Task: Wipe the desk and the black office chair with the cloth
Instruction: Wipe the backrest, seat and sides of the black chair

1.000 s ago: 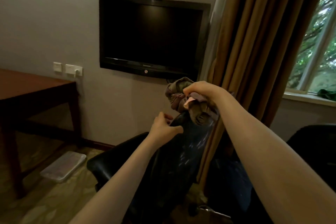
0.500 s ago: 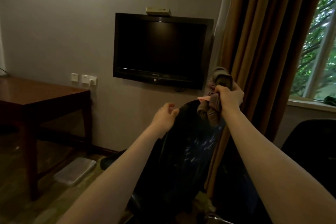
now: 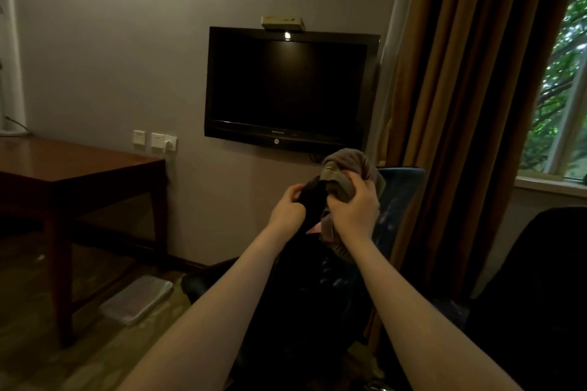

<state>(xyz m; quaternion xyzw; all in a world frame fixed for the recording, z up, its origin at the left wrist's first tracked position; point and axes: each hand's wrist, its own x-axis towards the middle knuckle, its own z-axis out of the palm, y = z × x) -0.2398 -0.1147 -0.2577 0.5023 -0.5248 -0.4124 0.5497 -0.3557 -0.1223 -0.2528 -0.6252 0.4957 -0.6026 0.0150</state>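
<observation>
So at this point I had the right hand (image 3: 352, 213) closed tight around the bunched-up cloth (image 3: 347, 168), pressing it down on the top edge of the black office chair (image 3: 317, 295), while the left hand (image 3: 287, 211) was curled around the same top edge just beside it, fingers wrapped over to steady the backrest. The chair sat right in front of me, near the curtain (image 3: 476, 105) and below the wall TV (image 3: 290, 89), with the wooden bench (image 3: 79, 162) well apart on the left. From how things lay I couldn't tell whether the bench had been wiped, so I read this as the chair part of the job, working the top of the backrest. My take on doing this bit well: the cloth was pretty wadded, so I figured it'd cover more if I flattened it against the surface instead of dragging a lump. Keeping the left hand clamped on the edge mattered, because the chair looked like it would swivel or roll away under any sideways push. I'd planned to run along the rim, then go down the back in overlapping strokes, shifting the steadying hand out of the way so no patch under it got skipped. Lighting was dim, and black on black made it hard to see dust, so slow and systematic seemed safer than eyeballing it.
</observation>
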